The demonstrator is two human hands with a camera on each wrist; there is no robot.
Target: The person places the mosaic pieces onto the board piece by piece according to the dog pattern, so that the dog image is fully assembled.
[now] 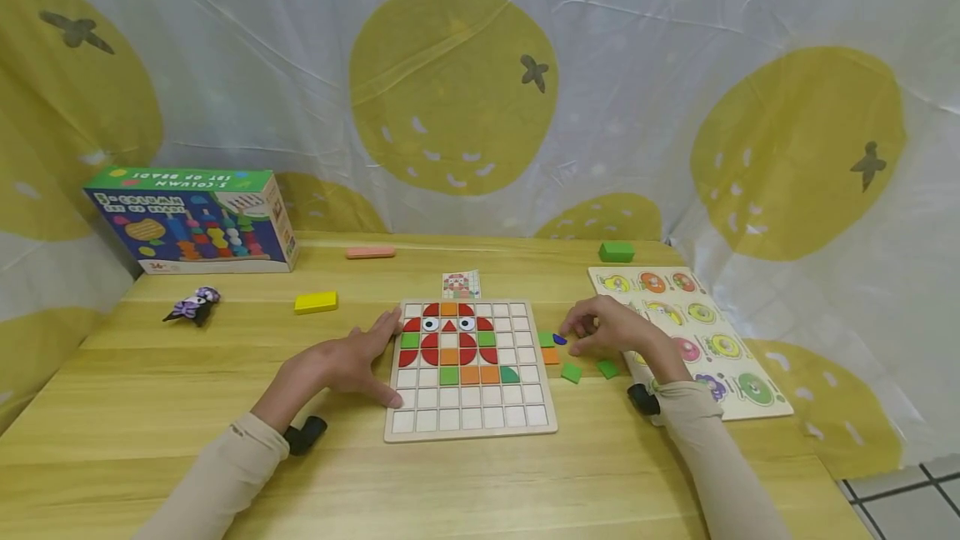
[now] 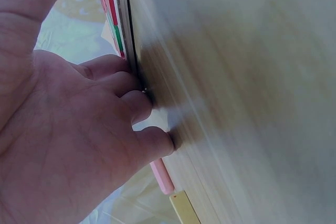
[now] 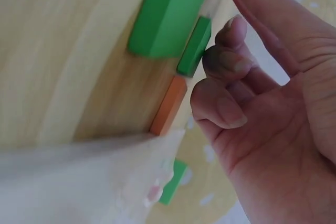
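My left hand (image 1: 352,365) rests spread along the left edge of a square wooden grid board (image 1: 471,419), thumb and fingertips at its rim. Red, green and orange pieces, two eye pieces and a teal quarter piece (image 1: 508,374) form a face-like pattern in the grid. To the board's right, my right hand (image 1: 615,330) pinches a small blue rounded piece (image 1: 559,340) between thumb and index finger, low over a green square (image 1: 546,338). Its other fingers curl inward, seen in the right wrist view. An orange square (image 1: 551,356) and two more green pieces (image 1: 571,372) lie nearby.
A small pattern card (image 1: 461,284) lies behind the board. At right is a fruit puzzle board (image 1: 742,348) with a green block (image 1: 617,252) behind it. Leftward are a yellow block (image 1: 316,302), pink bar (image 1: 370,252), purple-black figure (image 1: 193,306) and bead-set box (image 1: 195,223).
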